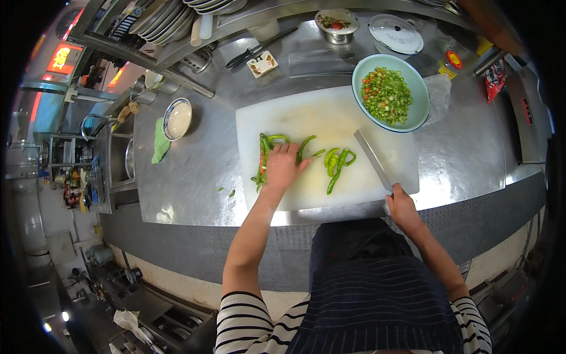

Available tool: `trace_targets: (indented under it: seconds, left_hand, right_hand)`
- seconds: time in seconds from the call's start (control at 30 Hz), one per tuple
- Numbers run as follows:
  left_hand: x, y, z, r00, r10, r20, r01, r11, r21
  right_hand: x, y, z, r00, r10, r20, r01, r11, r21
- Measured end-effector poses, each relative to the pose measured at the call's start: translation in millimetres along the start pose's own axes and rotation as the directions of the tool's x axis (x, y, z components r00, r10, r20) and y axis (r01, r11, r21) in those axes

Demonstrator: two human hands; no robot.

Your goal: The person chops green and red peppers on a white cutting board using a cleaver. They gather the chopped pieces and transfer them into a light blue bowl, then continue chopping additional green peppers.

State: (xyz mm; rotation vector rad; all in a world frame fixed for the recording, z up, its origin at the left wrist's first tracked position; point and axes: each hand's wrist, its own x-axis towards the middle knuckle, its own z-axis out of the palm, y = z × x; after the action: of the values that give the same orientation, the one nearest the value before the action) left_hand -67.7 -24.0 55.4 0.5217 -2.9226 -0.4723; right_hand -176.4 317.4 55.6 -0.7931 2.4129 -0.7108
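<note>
My left hand (285, 163) lies over a pile of long green chili peppers (264, 148) at the left of a white cutting board (305, 199). Its thumb is spread to the right; the fingers hide part of the pile, so whether they grip is unclear. A reddish pepper shows beneath the green ones. Several more green chili peppers (338, 170) lie apart near the board's middle. My right hand (403, 205) holds a cleaver (373, 155) by its handle, at the board's front right edge. The blade slants up and left, apart from the peppers.
A pale-blue bowl (358, 95) of chopped green and red peppers overlaps the board's back right corner. A white bowl (177, 119) and green cloth (161, 141) sit left on the steel table (199, 186). Behind are a black-handled knife (261, 48), lidded pots (338, 26) and a shelf with plates (163, 22).
</note>
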Motion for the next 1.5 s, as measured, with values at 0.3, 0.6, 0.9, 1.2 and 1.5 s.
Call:
trace_targets:
  seconds: [0.3, 0.6, 0.9, 1.2, 1.5]
  left_hand:
    - [13, 8, 14, 0.975, -0.221, -0.017, 0.214, 0.958, -0.192]
    - [-9, 31, 39, 0.950, 0.260, -0.173, -0.299, 0.918, -0.262]
    - [-42, -5, 5, 0.975, 0.008, -0.221, -0.042, 0.988, -0.148]
    - [-96, -5, 2, 0.975, -0.219, -0.041, 0.220, 0.975, 0.024]
    - [-90, -1, -61, 0.852, -0.523, -0.010, 0.471, 0.774, -0.423]
  right_hand:
    - [-3, -2, 0, 1.000, 0.022, 0.001, -0.022, 1.000, -0.001]
    - [-1, -3, -1, 0.999, 0.027, 0.021, -0.027, 1.000, 0.005]
    - [0, 0, -1, 1.000, -0.006, 0.001, 0.006, 1.000, 0.005]
    - [2, 4, 0, 0.998, -0.057, -0.038, 0.057, 0.998, 0.008]
    - [4, 3, -6, 0.998, -0.055, -0.029, 0.055, 0.998, 0.023]
